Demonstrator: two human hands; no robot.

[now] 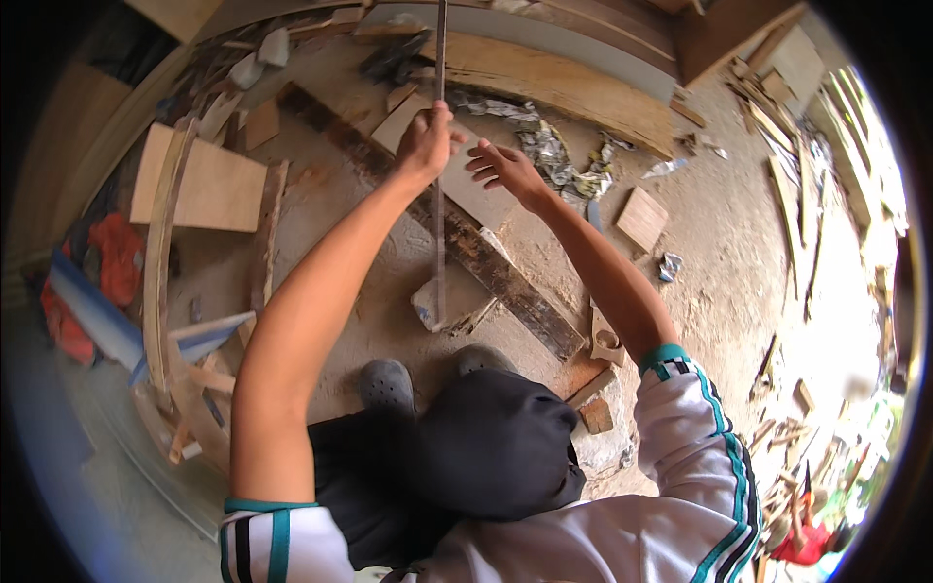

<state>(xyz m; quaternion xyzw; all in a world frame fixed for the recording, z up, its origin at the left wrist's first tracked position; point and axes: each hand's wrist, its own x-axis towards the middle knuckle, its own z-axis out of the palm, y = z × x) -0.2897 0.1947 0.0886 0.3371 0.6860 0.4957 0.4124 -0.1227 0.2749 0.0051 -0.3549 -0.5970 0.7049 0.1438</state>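
A long, thin, dark strip point(439, 248) runs from the top edge of the view down to a pale, rough block point(426, 303) in front of my shoes. Whether it is metal or wood I cannot tell. Around its upper part my left hand point(424, 148) is closed, arm stretched forward. Just to the right, my right hand point(507, 173) is open with fingers apart, close to the strip but holding nothing. Beneath both hands lies a dark, worn wooden beam point(476, 255), slanting across the floor, with a flat pale board point(476, 194) beside it.
A thick plank point(554, 89) lies at the back, with crumpled foil-like sheeting point(549, 146) before it. Left stands a wooden frame point(160, 262) near an orange cloth point(117, 248). A small square board point(642, 220) and wood scraps point(792, 194) lie right. A person in red point(805, 544) is far lower right.
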